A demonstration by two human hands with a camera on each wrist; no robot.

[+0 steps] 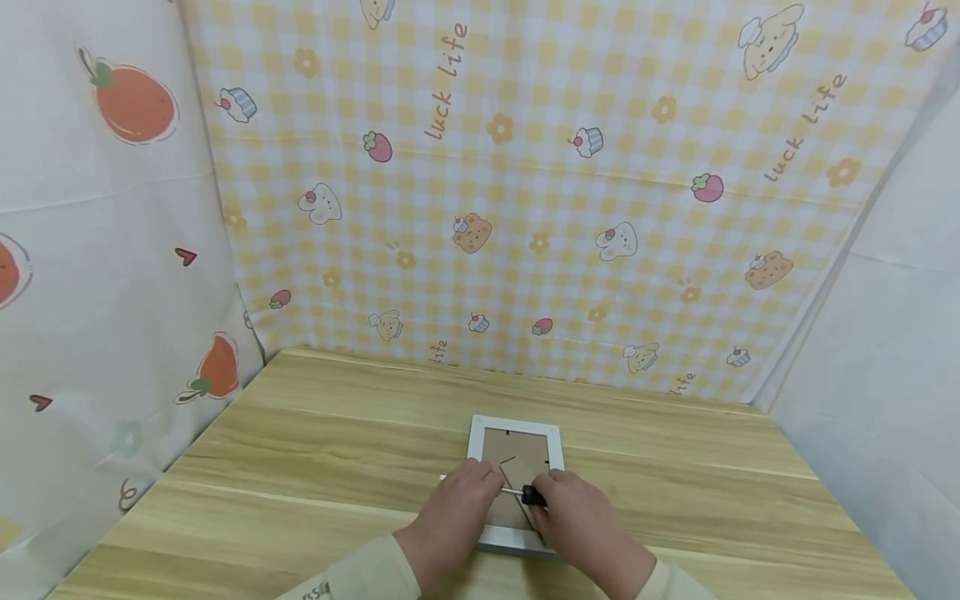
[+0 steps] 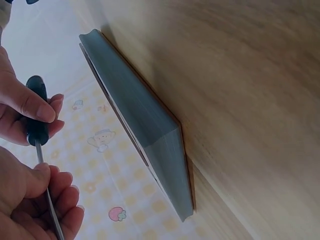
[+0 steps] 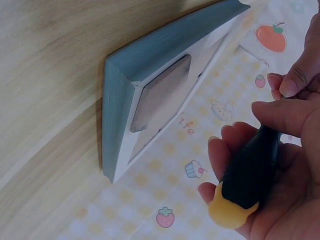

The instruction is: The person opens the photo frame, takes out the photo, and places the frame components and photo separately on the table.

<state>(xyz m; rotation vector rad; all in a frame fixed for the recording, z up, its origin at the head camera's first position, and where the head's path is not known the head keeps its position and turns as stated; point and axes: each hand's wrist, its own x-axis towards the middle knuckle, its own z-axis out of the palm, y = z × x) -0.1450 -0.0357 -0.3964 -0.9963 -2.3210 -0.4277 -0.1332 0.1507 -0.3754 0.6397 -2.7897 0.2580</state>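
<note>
A screwdriver with a black handle, a yellow end and a thin metal shaft is held level above a picture frame. My right hand grips the handle, its yellow end showing in the right wrist view. The fingers of my left hand curl round the metal shaft, clearest in the left wrist view. Below both hands, the white-rimmed picture frame lies with its back up. Its brown backing board carries a flat stand leg and small black tabs. My hands hide part of the frame's sides.
The frame lies on a wood-grain table near its front. A yellow checked cloth with cartoon prints hangs behind the table. White cloth walls stand at the left, with fruit prints, and at the right.
</note>
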